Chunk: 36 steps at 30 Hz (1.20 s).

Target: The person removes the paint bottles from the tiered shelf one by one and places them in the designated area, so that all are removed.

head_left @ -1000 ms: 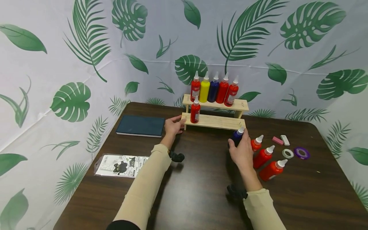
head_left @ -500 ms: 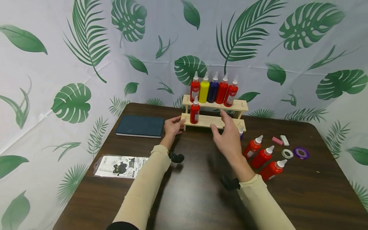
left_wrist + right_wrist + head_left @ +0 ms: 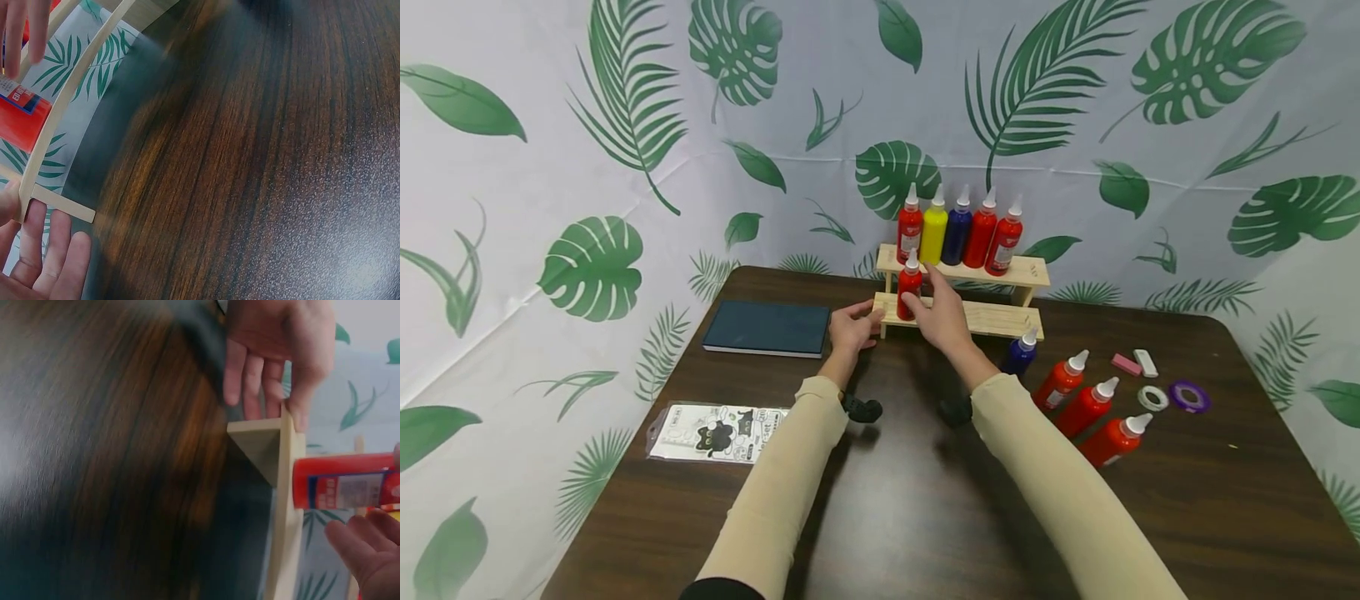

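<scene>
A two-step wooden rack (image 3: 992,317) stands at the table's far side. Several bottles, red, yellow and blue, line its upper step (image 3: 957,235). One red bottle (image 3: 910,287) stands at the left of the lower step. My left hand (image 3: 865,321) grips the rack's left end, thumb on the shelf edge; the right wrist view shows this left hand (image 3: 275,350). My right hand (image 3: 925,296) is at the red bottle (image 3: 344,481), thumb and fingers (image 3: 365,550) either side of it with a small gap. The left wrist view shows the bottle (image 3: 19,122) behind the rack's edge (image 3: 69,103).
A blue bottle (image 3: 1021,354) stands right of my right arm, and three red bottles (image 3: 1086,408) lie beside it. Two erasers (image 3: 1125,365) and two tape rolls (image 3: 1187,397) lie further right. A dark notebook (image 3: 767,327) and a sticker packet (image 3: 718,432) lie on the left.
My right hand let go of the blue bottle, leaving it standing on the table, and swept left to the red bottle on the lower step. My left hand stayed on the rack.
</scene>
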Available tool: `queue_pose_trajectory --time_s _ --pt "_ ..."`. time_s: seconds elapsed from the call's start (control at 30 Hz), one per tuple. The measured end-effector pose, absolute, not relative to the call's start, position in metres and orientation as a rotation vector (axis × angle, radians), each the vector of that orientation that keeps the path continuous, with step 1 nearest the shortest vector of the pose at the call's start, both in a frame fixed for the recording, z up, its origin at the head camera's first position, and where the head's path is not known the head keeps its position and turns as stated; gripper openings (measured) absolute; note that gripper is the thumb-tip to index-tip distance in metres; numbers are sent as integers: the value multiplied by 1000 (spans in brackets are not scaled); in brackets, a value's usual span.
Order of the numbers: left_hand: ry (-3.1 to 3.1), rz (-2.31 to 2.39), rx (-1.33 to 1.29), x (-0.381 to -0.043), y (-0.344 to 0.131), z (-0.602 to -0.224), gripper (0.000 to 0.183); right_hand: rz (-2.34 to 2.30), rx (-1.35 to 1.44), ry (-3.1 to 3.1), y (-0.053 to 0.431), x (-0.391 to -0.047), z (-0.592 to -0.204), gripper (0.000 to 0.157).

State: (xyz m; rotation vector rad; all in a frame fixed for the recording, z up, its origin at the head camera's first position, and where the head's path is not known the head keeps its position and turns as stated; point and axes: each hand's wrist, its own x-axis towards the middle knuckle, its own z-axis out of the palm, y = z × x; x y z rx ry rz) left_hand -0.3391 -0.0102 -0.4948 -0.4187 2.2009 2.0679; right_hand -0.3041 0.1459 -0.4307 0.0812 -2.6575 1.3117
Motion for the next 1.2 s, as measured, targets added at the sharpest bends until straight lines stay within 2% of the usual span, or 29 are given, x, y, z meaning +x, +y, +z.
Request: queue_pose_trajectory --time_s 0.3,0.53,0.73,1.0,1.2 --pt "2165 2062 -462 -341 -5 -494 32 1297 15 -2618 141 -310 -435 56" --pt "2174 2073 -459 -337 -8 -495 33 1291 68 -2601 151 -295 -439 53" --pt "2206 2091 -430 -338 -9 -496 35 1340 83 -2550 175 -258 -438 53" --pt "2213 2092 -410 -335 -8 -494 34 1232 -84 -2574 217 -197 -461 54" --pt "2205 2099 -416 -336 -10 -494 35 1160 -212 -2591 234 -171 -478 56"
